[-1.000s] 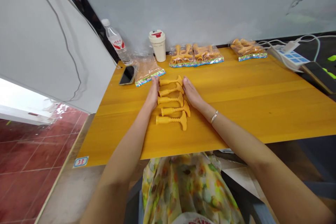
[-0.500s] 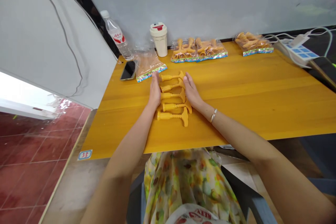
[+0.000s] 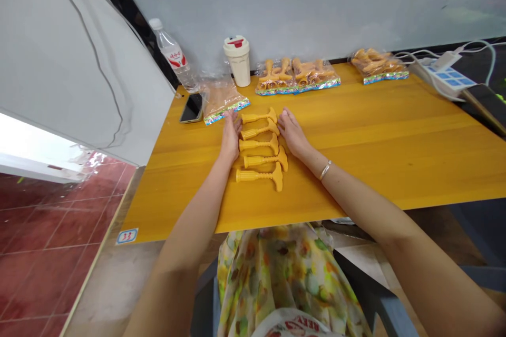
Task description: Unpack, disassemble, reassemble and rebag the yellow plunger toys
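Note:
Several yellow-orange toy hammers (image 3: 259, 160) lie in a column on the table, handles to the left and heads to the right. Along the handle ends rests my left hand (image 3: 230, 137), open, its fingers stretched forward and its palm side toward the upper hammers. On the other side, my right hand (image 3: 293, 131) is open beside the upper hammer heads, fingers extended and its palm edge on the table. Neither hand grips a hammer. Past my left fingertips lies a flat clear plastic bag (image 3: 223, 99) with a colourful printed edge.
A phone (image 3: 192, 108), a water bottle (image 3: 174, 55) and a white lidded cup (image 3: 239, 63) stand or lie at the back left. Bagged toy hammers (image 3: 298, 75) line the rear edge, with another bag (image 3: 377, 65) farther right. A power strip (image 3: 446, 75) with cables is at the right.
My hands have moved slightly apart, the right one away from the hammer heads and the left one away from the handle ends. The hammers keep their arrangement.

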Demonstrator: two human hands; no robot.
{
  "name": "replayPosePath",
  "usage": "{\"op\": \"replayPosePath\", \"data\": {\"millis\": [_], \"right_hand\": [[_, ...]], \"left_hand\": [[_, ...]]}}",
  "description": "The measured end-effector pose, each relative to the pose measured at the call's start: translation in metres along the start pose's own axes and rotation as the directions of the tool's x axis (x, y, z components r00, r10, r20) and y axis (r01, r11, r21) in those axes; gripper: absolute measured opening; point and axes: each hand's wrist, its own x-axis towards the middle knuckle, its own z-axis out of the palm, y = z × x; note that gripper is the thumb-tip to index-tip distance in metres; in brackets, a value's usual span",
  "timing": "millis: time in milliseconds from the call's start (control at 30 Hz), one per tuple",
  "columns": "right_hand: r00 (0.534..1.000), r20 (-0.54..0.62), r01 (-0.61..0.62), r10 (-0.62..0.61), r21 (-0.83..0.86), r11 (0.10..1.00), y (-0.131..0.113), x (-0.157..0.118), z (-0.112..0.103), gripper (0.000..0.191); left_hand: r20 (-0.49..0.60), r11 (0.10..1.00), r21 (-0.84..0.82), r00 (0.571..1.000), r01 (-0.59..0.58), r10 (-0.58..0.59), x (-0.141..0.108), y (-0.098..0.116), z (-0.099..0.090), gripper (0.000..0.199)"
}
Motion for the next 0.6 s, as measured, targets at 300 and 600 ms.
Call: {"op": "replayPosePath", "data": {"millis": [300,600], "right_hand": [[0.998,-0.007,-0.065,0.065,0.015,0.998,-0.009,-0.001,-0.004,0.064],[0.997,0.007,-0.073,0.073,0.006,0.997,-0.005,0.002,-0.006,0.067]], "left_hand": [[0.002,1.0,-0.007,1.0,-0.003,0.003,0.006,0.001,-0.011,0.077],[0.076,1.0,0.016,0.997,0.024,-0.025,0.013,-0.003,-0.016,0.07]]}}
